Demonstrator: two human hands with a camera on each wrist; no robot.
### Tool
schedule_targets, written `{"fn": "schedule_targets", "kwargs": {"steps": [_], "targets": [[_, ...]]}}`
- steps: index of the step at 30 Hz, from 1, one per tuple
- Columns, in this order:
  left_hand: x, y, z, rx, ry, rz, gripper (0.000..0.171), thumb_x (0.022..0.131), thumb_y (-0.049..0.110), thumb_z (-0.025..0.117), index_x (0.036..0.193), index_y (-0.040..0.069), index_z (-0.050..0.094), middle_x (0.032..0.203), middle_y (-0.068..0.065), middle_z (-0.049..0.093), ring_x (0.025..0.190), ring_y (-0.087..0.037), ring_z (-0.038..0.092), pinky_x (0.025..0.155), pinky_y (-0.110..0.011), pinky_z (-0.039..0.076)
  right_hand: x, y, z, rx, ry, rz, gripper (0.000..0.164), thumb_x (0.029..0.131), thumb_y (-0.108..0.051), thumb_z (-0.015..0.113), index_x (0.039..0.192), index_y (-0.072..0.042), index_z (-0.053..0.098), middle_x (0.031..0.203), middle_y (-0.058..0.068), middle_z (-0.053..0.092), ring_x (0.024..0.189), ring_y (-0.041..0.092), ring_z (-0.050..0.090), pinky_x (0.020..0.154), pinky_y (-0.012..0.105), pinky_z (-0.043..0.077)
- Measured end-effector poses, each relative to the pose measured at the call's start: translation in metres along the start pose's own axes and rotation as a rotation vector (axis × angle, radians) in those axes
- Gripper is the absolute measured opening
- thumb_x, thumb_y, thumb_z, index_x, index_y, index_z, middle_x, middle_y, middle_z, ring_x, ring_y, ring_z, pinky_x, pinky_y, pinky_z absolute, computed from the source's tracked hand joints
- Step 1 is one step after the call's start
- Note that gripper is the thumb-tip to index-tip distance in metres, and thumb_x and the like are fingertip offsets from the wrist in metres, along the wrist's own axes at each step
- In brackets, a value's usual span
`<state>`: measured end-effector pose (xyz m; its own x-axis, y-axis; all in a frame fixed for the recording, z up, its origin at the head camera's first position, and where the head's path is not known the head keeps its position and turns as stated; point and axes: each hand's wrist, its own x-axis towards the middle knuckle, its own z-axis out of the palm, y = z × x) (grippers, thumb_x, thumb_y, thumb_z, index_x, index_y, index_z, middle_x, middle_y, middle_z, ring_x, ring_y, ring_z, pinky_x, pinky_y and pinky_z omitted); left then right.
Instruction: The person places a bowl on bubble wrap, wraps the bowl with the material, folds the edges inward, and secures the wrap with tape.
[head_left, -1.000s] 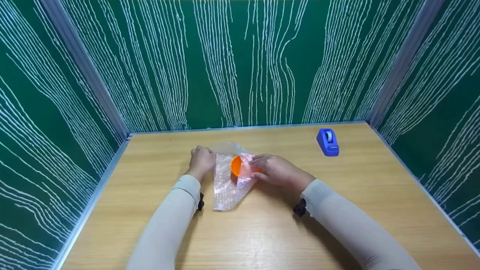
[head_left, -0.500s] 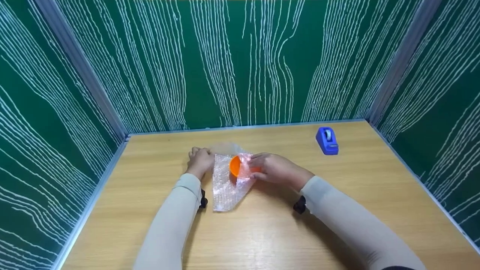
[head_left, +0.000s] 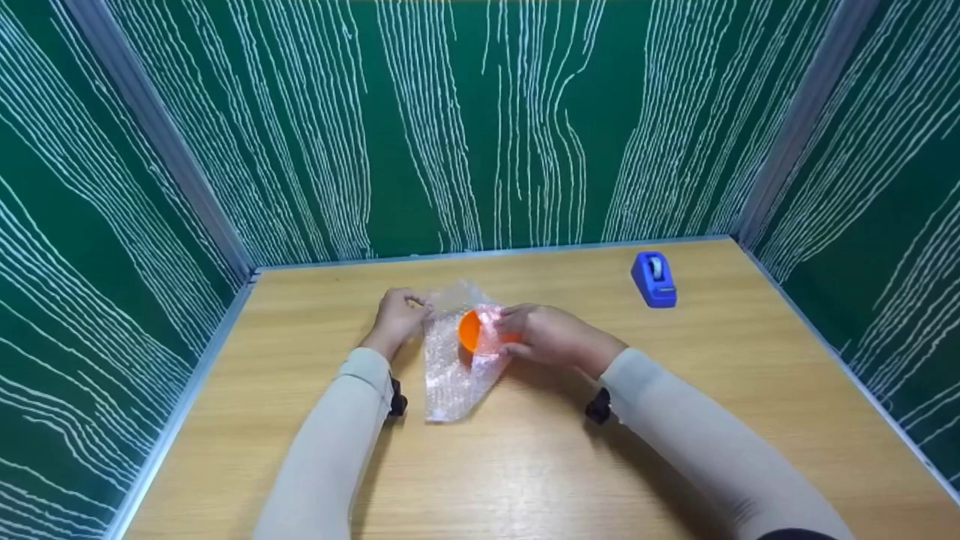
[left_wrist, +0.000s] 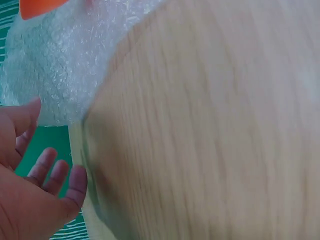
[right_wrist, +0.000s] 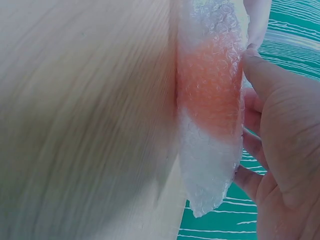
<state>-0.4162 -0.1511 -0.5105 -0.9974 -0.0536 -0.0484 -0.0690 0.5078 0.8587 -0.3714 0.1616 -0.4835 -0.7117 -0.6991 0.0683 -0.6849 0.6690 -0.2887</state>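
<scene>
An orange cup point(head_left: 469, 331) lies on its side on a sheet of clear bubble wrap point(head_left: 448, 386), its round mouth facing left. A flap of the wrap is folded over the cup's right part. My right hand point(head_left: 551, 335) holds that flap against the cup; in the right wrist view orange shows through the bubble wrap point(right_wrist: 210, 165). At the sheet's left edge, my left hand point(head_left: 401, 319) pinches the wrap between thumb and forefinger. The left wrist view shows this left hand point(left_wrist: 35, 195) with its other fingers loosely bent and apart from the sheet.
A blue tape dispenser point(head_left: 654, 280) with a roll of tape stands at the back right of the wooden table point(head_left: 525, 465). Green panels point(head_left: 525, 127) with white wavy lines enclose the back and both sides.
My left hand has shifted slightly, and its thumb and forefinger now meet at the wrap's left edge. The far part of the sheet has spread out a little. My right hand stays in place.
</scene>
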Motion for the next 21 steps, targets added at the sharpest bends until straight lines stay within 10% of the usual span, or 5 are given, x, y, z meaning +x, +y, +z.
{"fn": "schedule_targets", "kwargs": {"steps": [9,21], "targets": [[-0.018,0.022,0.004,-0.005,-0.062,0.147,0.010,0.102,0.014,0.086,0.100,0.012,0.077,0.157,-0.013,0.066,0.156,-0.041,0.053,0.140,-0.056,0.036,0.001,-0.001,0.000,-0.005,0.015,-0.016,0.035,0.108,-0.037,0.080,0.137,-0.017,0.083,0.151,0.005,0.077,0.152,0.033,0.065,0.128,0.053,0.051],[-0.044,0.041,0.024,0.063,-0.207,0.303,0.010,0.112,0.020,0.075,0.117,0.013,0.080,0.160,-0.002,0.069,0.157,-0.033,0.058,0.130,-0.052,0.050,0.005,-0.002,0.000,-0.012,-0.004,-0.003,0.040,0.108,-0.037,0.080,0.144,-0.019,0.080,0.153,0.003,0.075,0.152,0.031,0.065,0.128,0.052,0.051]]}}
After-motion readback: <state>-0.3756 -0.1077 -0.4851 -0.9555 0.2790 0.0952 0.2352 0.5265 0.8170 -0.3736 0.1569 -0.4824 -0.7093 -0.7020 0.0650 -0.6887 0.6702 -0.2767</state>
